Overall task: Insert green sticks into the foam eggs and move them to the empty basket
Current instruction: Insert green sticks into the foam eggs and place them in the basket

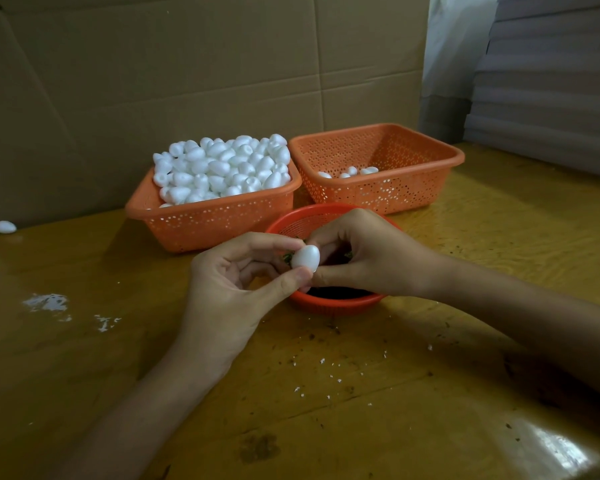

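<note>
1. Insertion looked to be the step in hand: the left hand (229,282) pinched one foam egg (305,258) between thumb and forefinger, just above the round red basket (333,303), and the right hand (364,258) met it from the other side.
2. The right hand's fingers (329,271) were curled tight and pinched the egg's right end. Whether a green stick sat between them I could not tell, because the egg and knuckles hid that spot.
3. To do this well, the left grip wanted to be firm at the egg's sides yet gentle. Foam dents and sheds, as the white crumbs (47,302) on the counter (430,393) suggested.
4. The stick probably needed to go in along the egg's long axis, pushed straight rather than wiggled. The right fingers should hold it close to the tip so that it would not bend.
5. Working over the round basket, where the dark heap of green sticks (340,292) lay, seemed sensible — a dropped stick would fall back among the rest.
6. The finished egg belonged in the right-hand orange basket (378,199), which held only a few eggs — not in the heaped basket (201,223) just beside it on the left.
7. A stray egg (5,227) lay well apart at the counter's far left, near the cardboard wall (187,64).
</note>
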